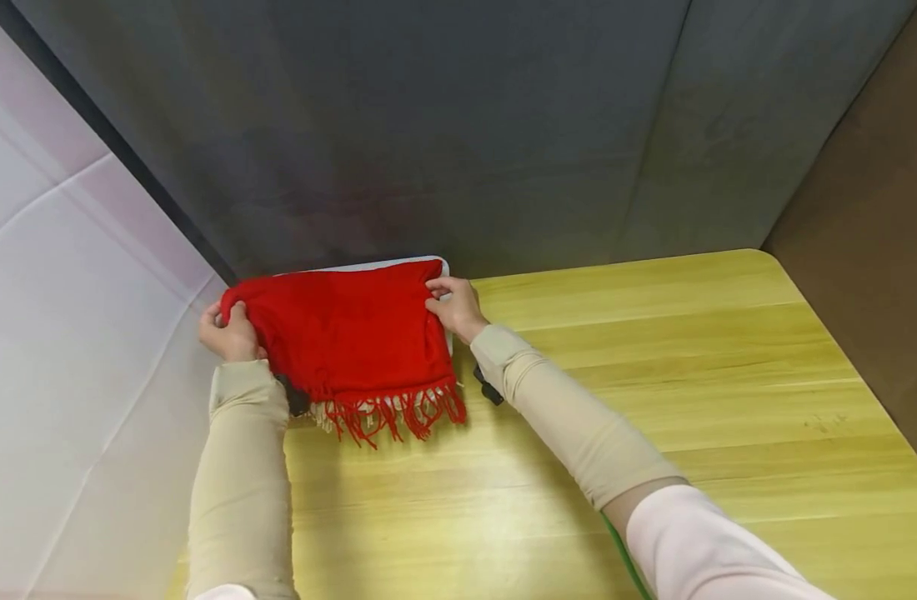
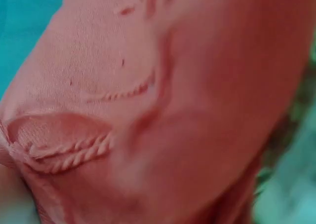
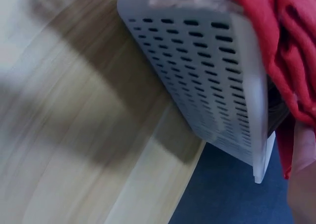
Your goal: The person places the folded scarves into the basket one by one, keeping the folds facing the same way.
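Note:
A folded red scarf (image 1: 353, 333) with a fringe along its near edge lies across the top of a white basket, covering most of it. At the scarf's far left corner my left hand (image 1: 232, 333) grips the cloth, thumb on top. On the right side my right hand (image 1: 457, 307) pinches the scarf's edge near the basket rim. Slotted walls of the basket (image 3: 197, 76) show in the right wrist view. The left wrist view is filled by the scarf (image 2: 113, 76), which looks pinkish there, with twisted strands on it. Whatever lies deeper in the basket is hidden.
Beige fringe (image 1: 325, 415) pokes out beneath the red fringe. The basket stands on a yellow wooden table (image 1: 653, 375), close to a dark grey partition (image 1: 458, 150) behind and a white partition (image 1: 76, 333) at left. A green cable (image 1: 623, 554) runs beneath the right arm.

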A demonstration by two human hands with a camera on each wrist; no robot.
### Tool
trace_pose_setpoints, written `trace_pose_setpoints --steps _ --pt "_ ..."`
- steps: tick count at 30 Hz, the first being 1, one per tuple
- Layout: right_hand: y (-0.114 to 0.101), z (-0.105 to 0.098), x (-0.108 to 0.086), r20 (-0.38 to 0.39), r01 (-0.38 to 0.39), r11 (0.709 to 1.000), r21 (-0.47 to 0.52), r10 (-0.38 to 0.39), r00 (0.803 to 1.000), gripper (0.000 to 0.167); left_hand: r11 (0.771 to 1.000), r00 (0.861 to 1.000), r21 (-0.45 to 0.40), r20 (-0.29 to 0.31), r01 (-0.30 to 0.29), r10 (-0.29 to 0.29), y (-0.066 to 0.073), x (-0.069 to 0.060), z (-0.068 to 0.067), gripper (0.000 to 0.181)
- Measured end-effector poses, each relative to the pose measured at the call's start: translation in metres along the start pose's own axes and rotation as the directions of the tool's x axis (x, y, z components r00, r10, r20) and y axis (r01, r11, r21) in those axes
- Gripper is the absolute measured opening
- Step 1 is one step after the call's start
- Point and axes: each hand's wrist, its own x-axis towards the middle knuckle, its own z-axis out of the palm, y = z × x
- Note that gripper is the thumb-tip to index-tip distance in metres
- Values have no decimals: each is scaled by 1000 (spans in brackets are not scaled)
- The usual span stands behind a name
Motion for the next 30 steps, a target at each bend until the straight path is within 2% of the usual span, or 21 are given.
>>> trace_pose_setpoints --steps 4,9,12,17,20,25,30 --pt "2 -3 2 13 -29 1000 5 29 1000 27 1000 1000 -28 -10 -7 7 -5 -2 2 13" --pt "1 -2 2 2 -29 1000 5 29 1000 26 999 1000 -22 -3 -27 27 -5 -1 2 10" --pt "1 0 1 8 -36 999 14 36 999 27 1000 1000 15 -4 -25 25 -7 0 -1 11" --pt "3 2 -1 5 -46 999 5 46 999 26 997 1000 67 -6 31 -31 -13 0 -6 12" --pt "6 3 -2 -8 -48 999 -13 48 999 25 995 999 92 2 46 -46 -16 -1 -7 12" --pt "10 5 -4 -40 -60 998 -30 59 997 24 981 998 184 20 55 -59 -18 0 -8 15" --pt "11 4 -5 -34 -74 997 -27 73 997 23 965 997 256 46 53 -67 -19 3 -9 25"
